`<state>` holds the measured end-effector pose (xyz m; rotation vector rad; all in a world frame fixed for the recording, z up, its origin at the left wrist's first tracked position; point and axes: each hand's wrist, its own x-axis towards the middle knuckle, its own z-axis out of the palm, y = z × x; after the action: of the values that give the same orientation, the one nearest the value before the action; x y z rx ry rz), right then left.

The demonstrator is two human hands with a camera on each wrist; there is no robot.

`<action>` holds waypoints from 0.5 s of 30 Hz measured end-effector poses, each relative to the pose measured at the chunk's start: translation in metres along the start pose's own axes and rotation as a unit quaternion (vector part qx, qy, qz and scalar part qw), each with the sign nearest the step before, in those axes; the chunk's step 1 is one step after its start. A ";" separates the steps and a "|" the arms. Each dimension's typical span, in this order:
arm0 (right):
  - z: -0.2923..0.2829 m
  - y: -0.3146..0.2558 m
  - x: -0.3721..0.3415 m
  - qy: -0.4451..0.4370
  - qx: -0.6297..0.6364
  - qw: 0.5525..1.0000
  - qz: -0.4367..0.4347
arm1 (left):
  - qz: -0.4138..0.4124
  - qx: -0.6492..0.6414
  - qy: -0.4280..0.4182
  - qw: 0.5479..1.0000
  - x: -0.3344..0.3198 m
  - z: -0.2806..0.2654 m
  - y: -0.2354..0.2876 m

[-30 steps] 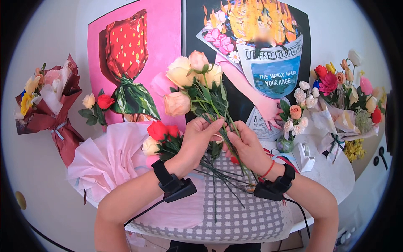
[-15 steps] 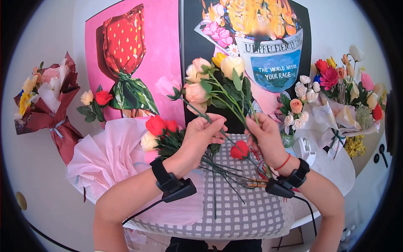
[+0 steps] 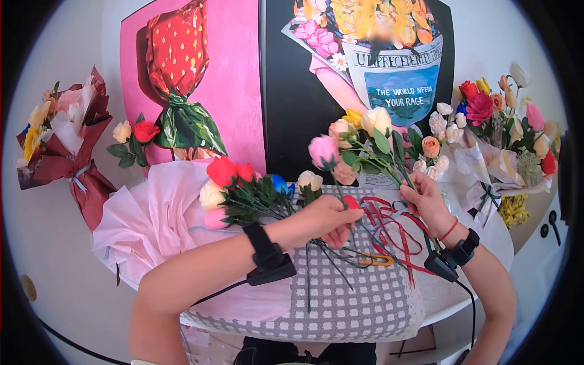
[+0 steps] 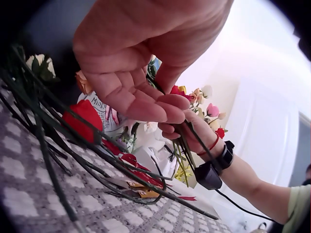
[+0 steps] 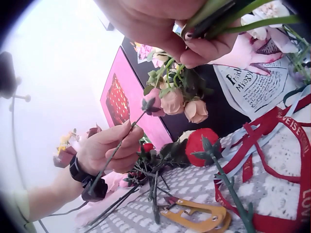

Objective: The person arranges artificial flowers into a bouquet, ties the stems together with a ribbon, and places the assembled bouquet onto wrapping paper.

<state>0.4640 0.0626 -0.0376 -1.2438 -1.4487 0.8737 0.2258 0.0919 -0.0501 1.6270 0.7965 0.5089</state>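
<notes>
My left hand pinches the thin stem of a single pink rose, its bloom pointing up and away from me. In the right wrist view that stem slants down past the fingers. To the right, my right hand grips a bunch of green stems topped by a cream rose, peach roses and a yellow bloom. Below and between the hands a red rose lies on the checked cloth, partly covered by my left hand in the head view.
Red, cream, pink and blue flowers lie at the left beside pink wrapping. Red ribbons and yellow-handled snips lie on the checked cloth. Wrapped bouquets stand at far left and far right; two pictures stand behind.
My hands have moved apart, the right one carrying the bunch rightward and the left one moving down and right with the pink rose. The pink rose has separated from the bunch.
</notes>
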 end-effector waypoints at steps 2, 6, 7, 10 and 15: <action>-0.002 0.005 -0.002 0.014 -0.014 1.000 0.015 | -0.028 -0.002 -0.033 0.999 0.007 0.007 -0.002; -0.020 0.054 0.007 -0.026 -0.099 0.993 -0.051 | -0.088 0.074 -0.048 0.992 0.010 0.006 -0.004; -0.023 0.056 0.006 -0.026 -0.098 0.994 -0.051 | -0.087 0.140 -0.060 0.985 0.006 0.005 -0.001; -0.024 0.059 -0.001 -0.039 -0.260 0.965 -0.019 | -0.042 0.230 -0.045 0.971 -0.004 0.002 -0.003; -0.019 0.052 0.000 -0.048 -0.371 0.927 0.006 | 0.157 0.494 0.104 0.849 -0.027 -0.002 -0.016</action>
<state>0.4959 0.0718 -0.0815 -1.7720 -1.9417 0.3839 0.2025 0.0751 -0.0629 2.7287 1.0435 0.5436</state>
